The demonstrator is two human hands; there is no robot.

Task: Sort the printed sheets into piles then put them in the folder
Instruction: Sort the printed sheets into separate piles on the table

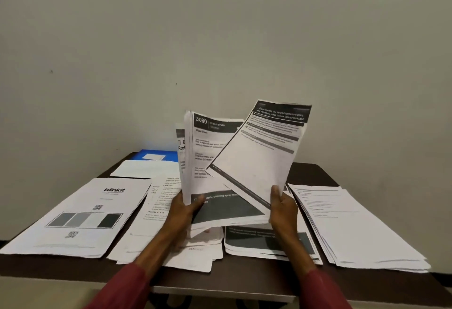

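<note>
My left hand (184, 208) grips a thick stack of printed sheets (208, 152) held upright above the table; its front page reads "3080". My right hand (282, 207) pinches the lower corner of a single sheet (261, 152) with a dark header, tilted to the right in front of the stack. Several piles lie on the dark table: a "blinkit" pile (78, 215) at left, a text pile (156, 210) beside it, a dark-banded pile (266, 241) under my right hand, and a plain text pile (354, 225) at right. The blue folder (156, 155) lies at the back left.
A white sheet pile (144, 168) lies in front of the folder. The dark table (244, 281) stands against a plain wall (220, 39), with its front edge near me. More loose sheets (195, 257) lie under my left forearm.
</note>
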